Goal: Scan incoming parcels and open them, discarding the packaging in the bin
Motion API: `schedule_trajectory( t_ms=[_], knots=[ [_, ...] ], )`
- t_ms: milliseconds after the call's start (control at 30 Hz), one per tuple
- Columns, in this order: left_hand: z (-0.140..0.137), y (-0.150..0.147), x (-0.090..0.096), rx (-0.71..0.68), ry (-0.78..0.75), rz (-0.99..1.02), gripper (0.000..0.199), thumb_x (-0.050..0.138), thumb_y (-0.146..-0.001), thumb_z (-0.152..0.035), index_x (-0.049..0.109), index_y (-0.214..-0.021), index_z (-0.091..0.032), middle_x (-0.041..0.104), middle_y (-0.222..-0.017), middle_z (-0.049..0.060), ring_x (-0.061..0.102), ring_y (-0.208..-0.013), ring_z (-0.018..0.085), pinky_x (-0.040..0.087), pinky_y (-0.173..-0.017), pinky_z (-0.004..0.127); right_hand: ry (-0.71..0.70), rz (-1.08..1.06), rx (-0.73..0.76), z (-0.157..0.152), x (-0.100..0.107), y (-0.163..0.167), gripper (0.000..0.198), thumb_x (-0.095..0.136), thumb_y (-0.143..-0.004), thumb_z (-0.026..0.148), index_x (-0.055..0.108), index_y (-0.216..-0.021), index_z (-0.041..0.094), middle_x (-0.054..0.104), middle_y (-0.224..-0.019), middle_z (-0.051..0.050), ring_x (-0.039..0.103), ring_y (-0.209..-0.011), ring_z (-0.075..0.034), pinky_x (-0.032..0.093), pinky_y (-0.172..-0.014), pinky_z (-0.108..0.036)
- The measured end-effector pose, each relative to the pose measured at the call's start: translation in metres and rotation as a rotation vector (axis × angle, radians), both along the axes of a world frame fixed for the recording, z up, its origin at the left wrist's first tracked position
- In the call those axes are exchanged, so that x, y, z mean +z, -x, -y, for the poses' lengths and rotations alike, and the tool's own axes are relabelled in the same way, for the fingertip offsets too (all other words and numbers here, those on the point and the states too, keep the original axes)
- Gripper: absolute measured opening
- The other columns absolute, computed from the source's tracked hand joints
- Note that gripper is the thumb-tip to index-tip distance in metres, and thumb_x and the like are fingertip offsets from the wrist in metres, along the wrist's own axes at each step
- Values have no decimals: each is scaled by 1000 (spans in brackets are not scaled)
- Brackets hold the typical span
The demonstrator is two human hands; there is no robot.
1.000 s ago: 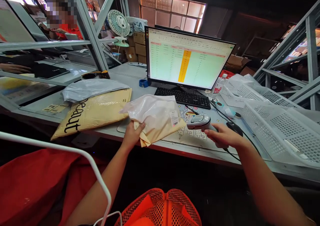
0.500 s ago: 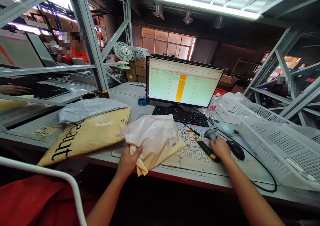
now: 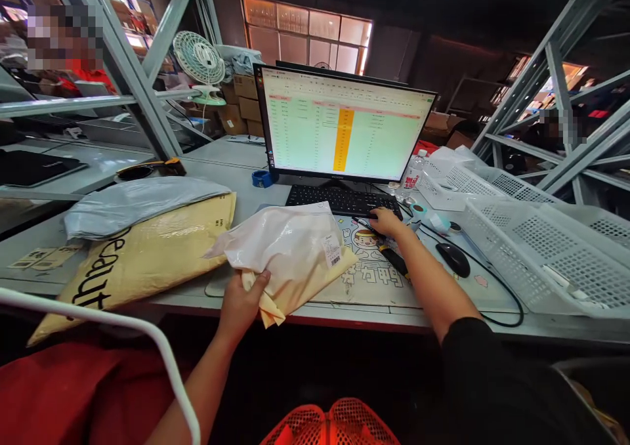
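My left hand [image 3: 245,298] is closed on the lower left corner of a plastic garment bag [image 3: 285,241], pale and glossy with cream folds; a barcode label [image 3: 333,249] is stuck on its right side. My right hand [image 3: 385,222] lies at the right end of the black keyboard [image 3: 339,201], fingers stretched over the keys and partly hidden. Under that forearm, a barcode scanner is mostly covered, with only a grey bit showing. A black and yellow cutter [image 3: 392,261] rests on the cartoon desk mat [image 3: 377,294]. Beyond the keyboard stands a monitor [image 3: 305,123] showing a spreadsheet.
Yellow printed mailer bags [image 3: 162,254] lie at left under grey bags [image 3: 147,205]. White perforated baskets [image 3: 536,261] line the right. A mouse [image 3: 453,260] with its cable, blue tape [image 3: 262,178] and a bottle [image 3: 413,169] are on the desk. A white tube [image 3: 123,327] crosses the lower left.
My right hand has let go of the barcode scanner and moved forward and left to the keyboard. My left hand still grips the bag. The view has tilted down and come closer.
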State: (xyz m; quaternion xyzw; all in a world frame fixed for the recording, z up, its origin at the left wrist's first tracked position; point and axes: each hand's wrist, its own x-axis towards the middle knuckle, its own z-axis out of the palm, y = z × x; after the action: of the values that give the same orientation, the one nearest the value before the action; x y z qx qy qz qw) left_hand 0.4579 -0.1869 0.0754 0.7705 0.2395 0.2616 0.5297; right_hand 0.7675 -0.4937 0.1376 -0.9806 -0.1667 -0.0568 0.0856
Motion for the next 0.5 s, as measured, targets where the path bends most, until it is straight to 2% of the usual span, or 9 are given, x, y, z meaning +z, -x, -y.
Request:
schedule_trajectory(
  t_ms=[100, 167, 233, 333, 400, 500],
  knots=[
    [0, 0, 2, 4, 4, 11, 64, 69, -70, -69, 67, -104, -15, 77, -95, 15, 72, -89, 35, 55, -79, 42, -14, 30, 14, -13, -9, -10, 57, 56, -97, 18, 59, -153, 17, 41, -169, -16, 35, -156, -37, 34, -127, -54],
    [-1, 0, 0, 1, 10, 19, 64, 69, -71, -69, 67, -104, -15, 77, -95, 15, 72, -88, 34, 55, -78, 41, -19, 30, 16, -14, -14, -11, 55, 56, -94, 15, 65, -148, 19, 37, -172, -13, 28, -160, -38, 29, -128, -60],
    [-2, 0, -2, -8, 12, 16, 65, 69, -72, -70, 68, -104, -14, 77, -94, 15, 73, -88, 34, 55, -77, 42, -22, 10, 28, -11, -17, -12, 50, 58, -92, 14, 72, -140, 22, 42, -170, -11, 31, -159, -38, 29, -128, -63],
    [-2, 0, -3, -20, 12, 17, 67, 68, -73, -71, 68, -108, -13, 78, -98, 16, 73, -90, 35, 55, -79, 42, -44, 12, 59, -7, -14, -12, 50, 60, -89, 15, 74, -137, 24, 47, -166, -11, 36, -158, -39, 31, -126, -65],
    [-1, 0, -2, -17, 2, 30, 67, 67, -74, -70, 68, -109, -14, 78, -101, 16, 73, -93, 35, 56, -83, 44, -71, 38, 88, -3, -2, -10, 53, 62, -87, 15, 73, -139, 22, 51, -163, -13, 40, -155, -39, 34, -126, -63],
    [0, 1, 2, -6, -14, 29, 65, 67, -72, -70, 68, -107, -15, 78, -100, 16, 73, -94, 35, 56, -86, 45, -134, 108, 115, 16, 26, 7, 55, 58, -91, 17, 68, -145, 15, 56, -158, -16, 49, -150, -32, 37, -127, -51]
  ],
)
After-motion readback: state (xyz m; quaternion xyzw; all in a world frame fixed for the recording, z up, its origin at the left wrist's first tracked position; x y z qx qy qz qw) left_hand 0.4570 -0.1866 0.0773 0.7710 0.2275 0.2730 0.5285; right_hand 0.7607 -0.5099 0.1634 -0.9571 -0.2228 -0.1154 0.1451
